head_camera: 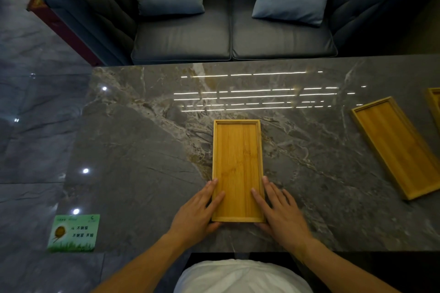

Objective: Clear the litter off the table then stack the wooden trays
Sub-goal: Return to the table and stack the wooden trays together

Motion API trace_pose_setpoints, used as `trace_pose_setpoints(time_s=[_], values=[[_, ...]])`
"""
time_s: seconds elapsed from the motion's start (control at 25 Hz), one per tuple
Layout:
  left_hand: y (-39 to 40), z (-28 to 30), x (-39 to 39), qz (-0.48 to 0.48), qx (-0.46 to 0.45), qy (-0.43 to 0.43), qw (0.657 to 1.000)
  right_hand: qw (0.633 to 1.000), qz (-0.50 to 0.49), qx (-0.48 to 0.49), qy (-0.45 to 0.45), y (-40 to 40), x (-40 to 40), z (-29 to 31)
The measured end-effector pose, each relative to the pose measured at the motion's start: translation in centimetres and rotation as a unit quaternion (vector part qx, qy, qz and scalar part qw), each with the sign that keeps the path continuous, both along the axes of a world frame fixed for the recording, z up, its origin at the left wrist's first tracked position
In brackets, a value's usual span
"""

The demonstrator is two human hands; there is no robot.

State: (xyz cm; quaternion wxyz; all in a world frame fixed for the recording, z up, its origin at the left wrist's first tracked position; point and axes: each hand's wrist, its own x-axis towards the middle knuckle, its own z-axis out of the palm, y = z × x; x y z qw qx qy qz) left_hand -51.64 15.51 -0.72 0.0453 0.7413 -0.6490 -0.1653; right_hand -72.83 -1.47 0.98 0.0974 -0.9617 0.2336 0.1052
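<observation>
A rectangular wooden tray (238,150) lies lengthwise on the grey marble table (142,138), right in front of me. My left hand (197,211) grips its near left corner, fingers over the rim and thumb under the near edge. On the near right corner rests my right hand (278,209), holding it the same way. A second wooden tray (395,145) lies at an angle to the right. At the far right edge of the view shows a sliver of a third tray (434,102). I see no litter on the table.
A green printed card (73,233) lies at the table's near left corner. Beyond the far edge stands a dark sofa (233,38) with two blue cushions. Glossy grey floor (31,126) lies to the left.
</observation>
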Motion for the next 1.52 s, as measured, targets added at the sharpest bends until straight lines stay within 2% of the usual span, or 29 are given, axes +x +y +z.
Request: trace_pose_setpoints(time_s=[0.6, 0.84, 1.0, 1.16, 1.32, 1.52], values=[[-0.6, 0.4, 0.2, -0.020, -0.015, -0.013, 1.000, 1.000, -0.003, -0.005, 0.014, 0.0, -0.3, -0.7], [-0.6, 1.1, 0.3, -0.011, 0.030, -0.016, 0.999, 0.998, -0.018, 0.040, 0.054, 0.0, -0.2, -0.5], [-1.6, 2.8, 0.5, 0.016, 0.025, -0.021, 0.999, 0.998, -0.043, 0.037, 0.030, -1.2, -1.0, 1.2], [-7.8, 4.9, 0.3, -0.027, -0.024, -0.018, 0.999, 0.995, -0.089, 0.026, 0.032, -5.6, -4.3, 2.6], [-16.9, 6.8, -2.3, -0.094, 0.063, -0.066, 0.991, 0.983, -0.164, 0.021, 0.077, -13.1, -10.7, 3.8], [-28.7, 7.5, -8.4, -0.108, 0.098, -0.097, 0.985, 0.957, -0.273, -0.002, 0.103, -22.4, -21.3, 5.5]])
